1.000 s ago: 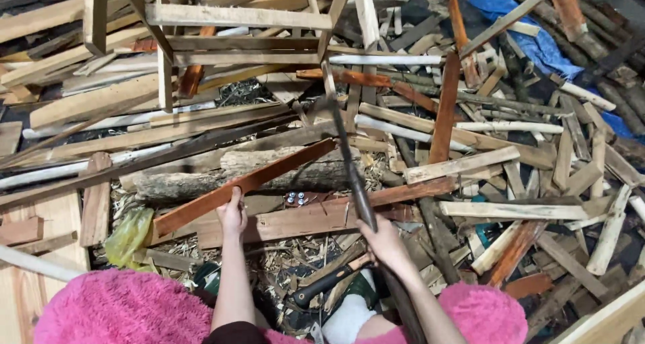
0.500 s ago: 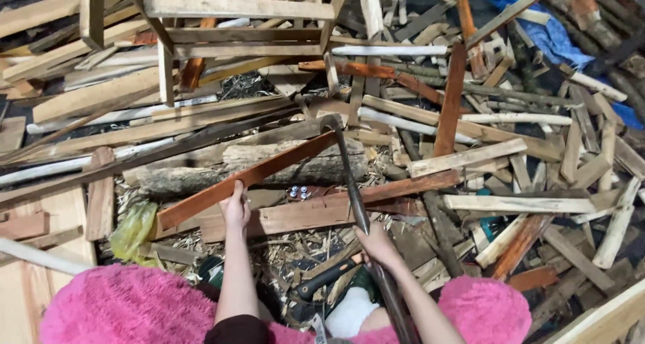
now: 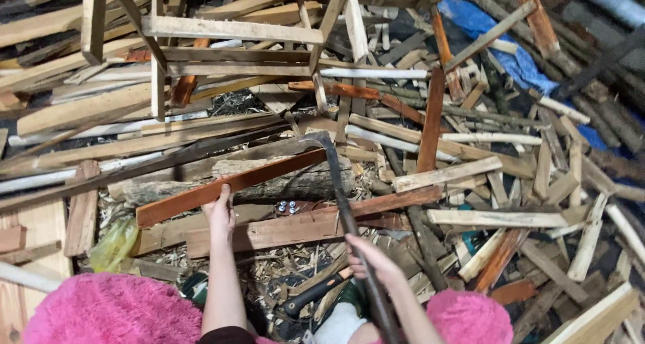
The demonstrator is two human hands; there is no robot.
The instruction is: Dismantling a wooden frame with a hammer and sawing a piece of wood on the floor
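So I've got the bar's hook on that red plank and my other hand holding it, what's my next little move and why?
Probably keep the left hand back from the hook and pull the dark bar gently toward you with the right hand. Its curved end sits at the reddish plank where that lies across the log, and your fingers are on the same plank.

Your left hand (image 3: 220, 213) grips the reddish plank (image 3: 228, 186) lying slanted across the log (image 3: 302, 183). Your right hand (image 3: 373, 263) grips the dark crowbar (image 3: 342, 196) just right of the log, its hooked tip touching the plank's upper end.
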